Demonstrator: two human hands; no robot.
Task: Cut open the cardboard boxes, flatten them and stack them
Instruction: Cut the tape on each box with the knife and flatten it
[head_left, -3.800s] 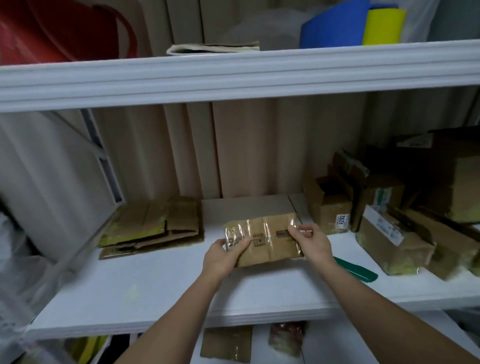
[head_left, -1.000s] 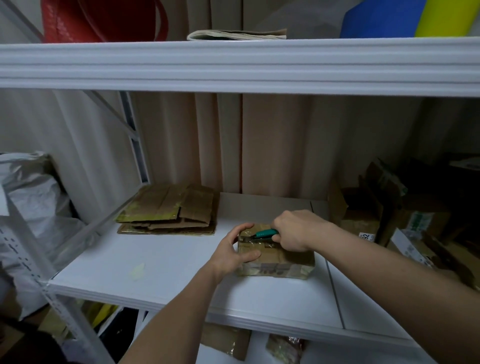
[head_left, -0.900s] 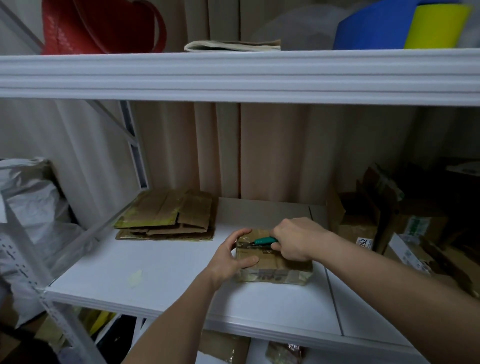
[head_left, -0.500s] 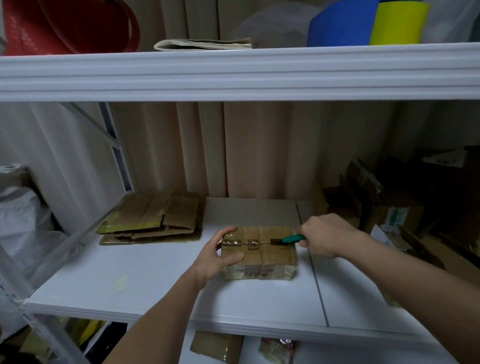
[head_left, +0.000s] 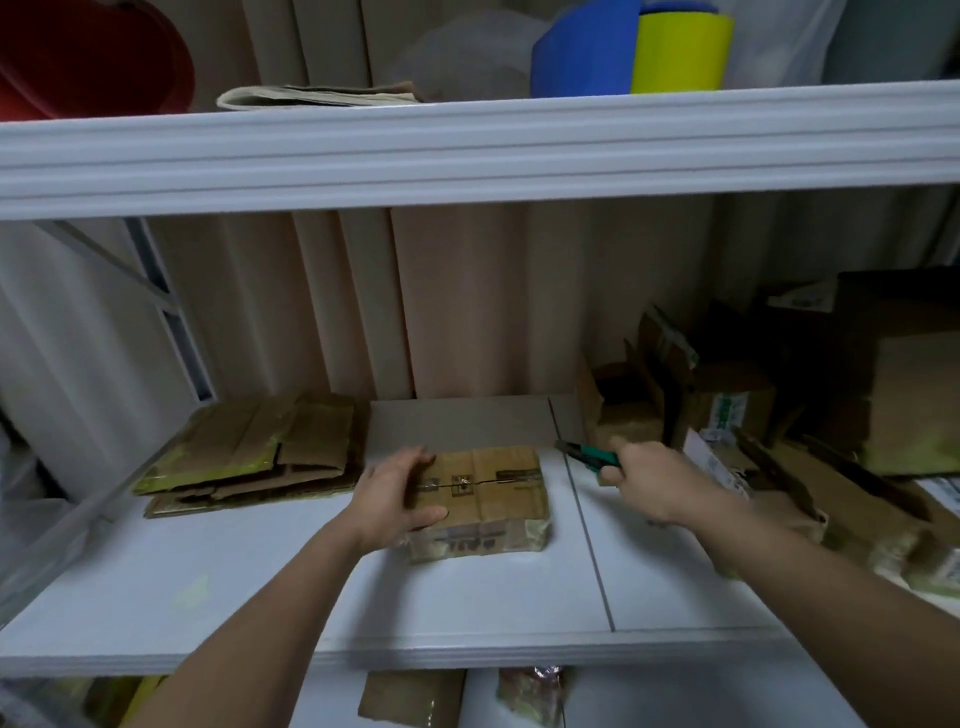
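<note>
Your left hand (head_left: 397, 493) grips the taped box (head_left: 485, 499) at centre frame; your right hand (head_left: 647, 480), holding the green cutter (head_left: 589, 456), should slit each end seam shallowly

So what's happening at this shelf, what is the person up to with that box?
A person is opening a small taped brown cardboard box on the white shelf. The left hand grips the box's left end, while the right hand holds a green-handled cutter just off its right side, blade clear of the box. A pile of flattened cardboard lies to the left; more boxes are on the right.
</note>
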